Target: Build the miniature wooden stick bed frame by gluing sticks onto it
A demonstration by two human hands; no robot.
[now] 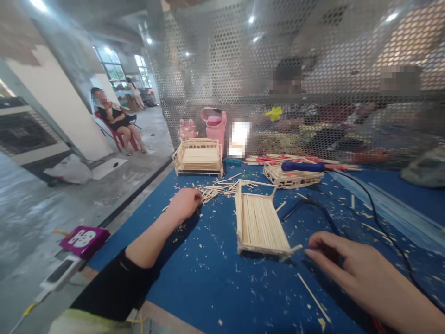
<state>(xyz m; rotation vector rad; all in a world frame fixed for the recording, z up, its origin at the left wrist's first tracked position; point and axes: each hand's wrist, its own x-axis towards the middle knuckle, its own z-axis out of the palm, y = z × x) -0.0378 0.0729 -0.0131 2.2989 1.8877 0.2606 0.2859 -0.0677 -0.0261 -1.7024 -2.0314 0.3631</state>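
My left hand (pixel 185 203) reaches forward onto the blue table (pixel 215 283), fingers curled at the edge of a pile of thin wooden sticks (pixel 222 188); what they pinch is hidden. My right hand (pixel 361 273) lies low at the right, fingers stretched toward the near corner of a half-built stick model (pixel 259 222), a flat slatted panel with low side rails. It holds nothing. A single loose stick (pixel 313 297) lies just in front of that hand.
A finished stick bench (pixel 199 157) stands at the back left, another stick frame (pixel 290 176) with a blue-handled tool (pixel 306 166) and its black cable (pixel 378 218) at the back right. A pink jug (pixel 214 124) and perforated metal screen (pixel 313 69) close the far side. Purple power strip (pixel 84 240) at left edge.
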